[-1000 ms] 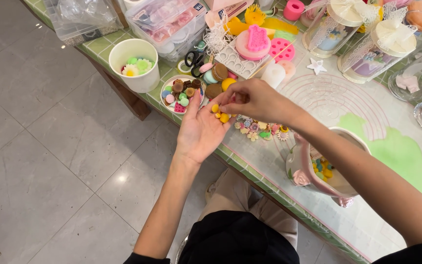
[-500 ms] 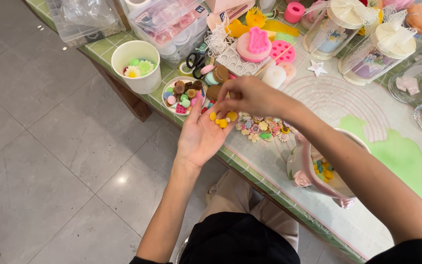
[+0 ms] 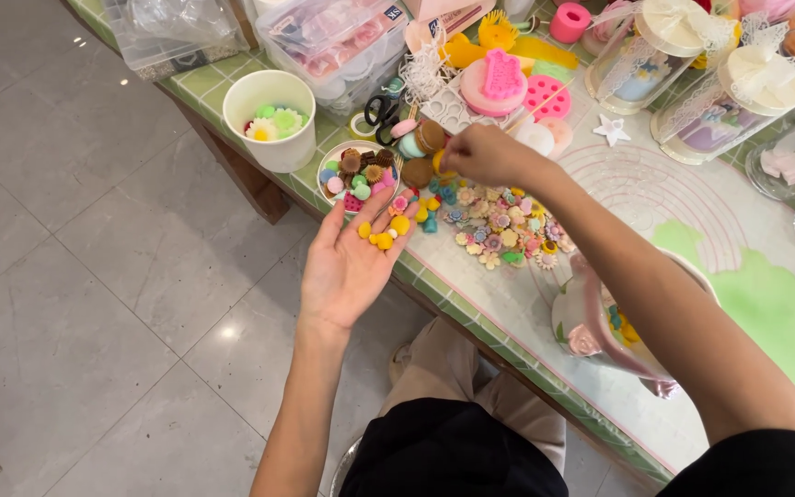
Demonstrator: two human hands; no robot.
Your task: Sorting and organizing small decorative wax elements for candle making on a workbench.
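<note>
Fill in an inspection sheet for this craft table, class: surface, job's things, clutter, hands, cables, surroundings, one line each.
Surface: green-tiled table, with a clear ringed mat on the right part.
Job's things: small yellow charms lie on the left hand, held palm up at the table edge; a loose pile of flower charms lies on the table.
Clutter: white cup, dish of charms, scissors, pink moulds, lidded jars, plastic boxes.
Hands: right hand pinched, fingers down, above the pile; what it grips cannot be told.
Cables: nothing seen.
Surroundings: grey tiled floor; the person's knees under the table.
</note>
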